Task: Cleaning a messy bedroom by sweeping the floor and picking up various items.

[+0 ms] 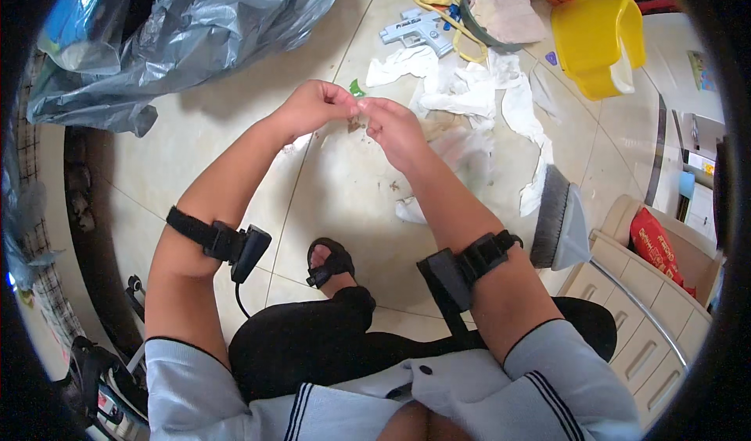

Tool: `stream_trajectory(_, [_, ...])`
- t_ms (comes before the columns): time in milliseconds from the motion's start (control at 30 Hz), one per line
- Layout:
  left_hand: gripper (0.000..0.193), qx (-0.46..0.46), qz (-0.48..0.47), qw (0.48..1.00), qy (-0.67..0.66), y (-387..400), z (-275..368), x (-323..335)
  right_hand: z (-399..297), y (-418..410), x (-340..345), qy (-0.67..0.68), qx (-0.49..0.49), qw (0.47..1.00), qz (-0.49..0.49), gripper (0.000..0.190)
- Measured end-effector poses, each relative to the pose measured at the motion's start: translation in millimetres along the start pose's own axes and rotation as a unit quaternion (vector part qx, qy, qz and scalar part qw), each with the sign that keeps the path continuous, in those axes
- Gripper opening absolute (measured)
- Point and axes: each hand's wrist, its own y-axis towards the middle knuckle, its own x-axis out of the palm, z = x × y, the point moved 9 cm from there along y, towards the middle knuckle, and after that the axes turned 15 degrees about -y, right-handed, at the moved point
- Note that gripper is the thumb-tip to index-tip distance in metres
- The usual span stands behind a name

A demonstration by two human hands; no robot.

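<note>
My left hand (314, 109) and my right hand (396, 127) meet at the fingertips above the tiled floor. Thumbs and index fingers are pinched together, and whatever may be between them is hidden. Right beside the fingertips shows a small green scrap (356, 87), perhaps a leaf; I cannot tell whether it is held or lies on the floor. Brown crumbs (354, 125) are scattered just below the fingers. Crumpled white tissue paper (463, 97) spreads over the floor beyond my right hand, with a wet, smeared patch (466, 150) near it.
A grey toy gun (416, 33) lies by a dark round basin (469, 21) holding a pinkish cloth (507, 15). A yellow plastic stool (595, 42) is at upper right. A broom (557, 224) leans near beige drawers (636, 329). Grey plastic bags (217, 30) fill the upper left.
</note>
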Motion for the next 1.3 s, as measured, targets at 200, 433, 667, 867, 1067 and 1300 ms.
stream_trajectory(200, [0.013, 0.004, 0.008, 0.999, 0.036, 26.8, 0.6, -2.9, 4.4, 24.4, -11.8, 0.048, 0.019, 0.999, -0.011, 0.016])
stream_trajectory(433, [0.011, 0.025, 0.062, 0.996, -0.064, 30.1, -30.7, -21.3, 4.8, 53.1, -3.0, -0.047, 0.022, 0.996, -0.078, 0.022])
stream_trajectory(667, [0.01, -0.019, 0.163, 0.983, -0.081, 1.1, -68.4, -63.6, -56.2, 85.9, -52.9, -0.704, -0.242, 0.63, 0.221, 0.042])
stream_trajectory(867, [0.011, -0.01, 0.189, 0.975, -0.117, -13.6, -78.3, -73.9, -54.5, 101.0, -33.0, -0.807, -0.153, 0.546, 0.164, 0.033])
stream_trajectory(1067, [0.011, 0.005, 0.175, 0.978, -0.118, -15.5, -65.0, -59.9, -59.9, 96.4, -32.8, -0.83, -0.245, 0.476, 0.158, 0.015])
stream_trajectory(1300, [0.01, 0.09, 0.116, 0.984, -0.097, -8.0, -5.8, -11.5, -89.7, 35.1, -39.5, -0.544, -0.296, 0.764, 0.182, 0.016])
